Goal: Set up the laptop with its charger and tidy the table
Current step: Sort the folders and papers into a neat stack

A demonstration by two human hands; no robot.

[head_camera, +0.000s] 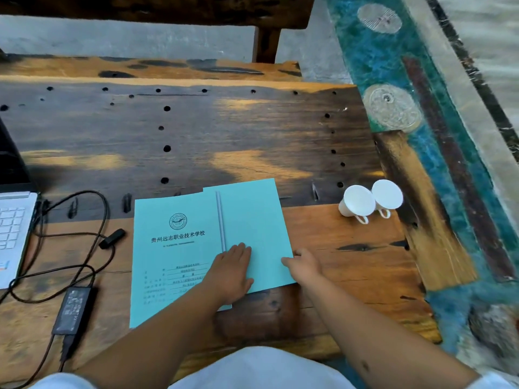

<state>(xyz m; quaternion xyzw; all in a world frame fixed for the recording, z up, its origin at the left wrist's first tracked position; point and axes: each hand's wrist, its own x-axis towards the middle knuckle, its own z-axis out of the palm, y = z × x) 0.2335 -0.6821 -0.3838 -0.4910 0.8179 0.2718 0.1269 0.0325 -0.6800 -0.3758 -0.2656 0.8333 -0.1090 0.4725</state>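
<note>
Two turquoise booklets lie overlapping on the wooden table [351,265]: the left booklet [171,248] with a printed cover, and the right booklet [252,214] partly on top of it. My left hand [230,273] rests flat on the right booklet with straight fingers. My right hand [304,263] touches that booklet's right edge; I cannot tell whether it pinches it. A white open laptop [12,234] shows at the left edge. Its black charger brick [73,310] and looped cable [84,217] lie beside it.
Two white cups [370,202] lie tipped on their sides at the right of the table. A grey pen [220,220] lies on the booklets. The table's far half has rows of small holes. A blue-green patterned floor runs along the right.
</note>
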